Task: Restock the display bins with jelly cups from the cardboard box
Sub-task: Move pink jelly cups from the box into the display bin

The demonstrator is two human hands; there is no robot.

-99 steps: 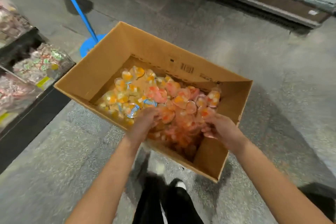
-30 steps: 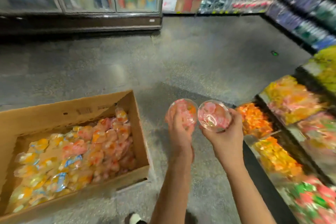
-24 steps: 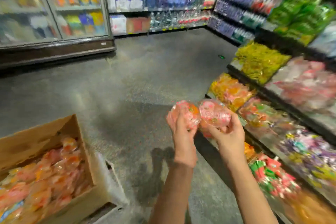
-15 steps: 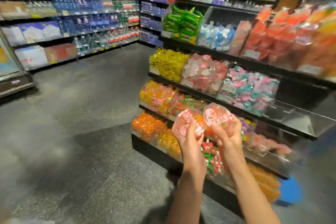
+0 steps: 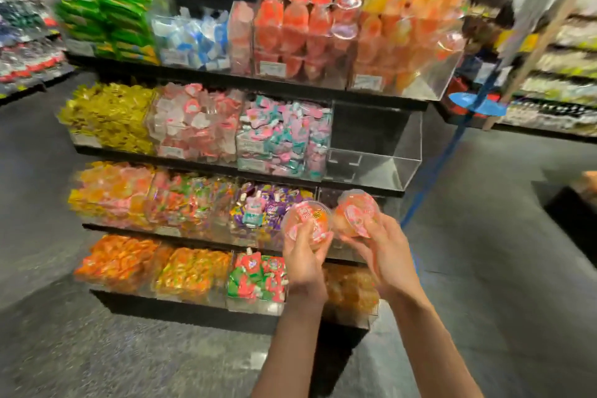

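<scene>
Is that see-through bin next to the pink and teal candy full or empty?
Empty: the clear bin shows only bare walls and floor.

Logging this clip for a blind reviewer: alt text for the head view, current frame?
Two bare hands each hold a pink jelly cup, left hand gripping one jelly cup, right hand another, before a tiered display of clear bins of bright sweets. One clear bin on the second shelf from the top looks empty.
</scene>
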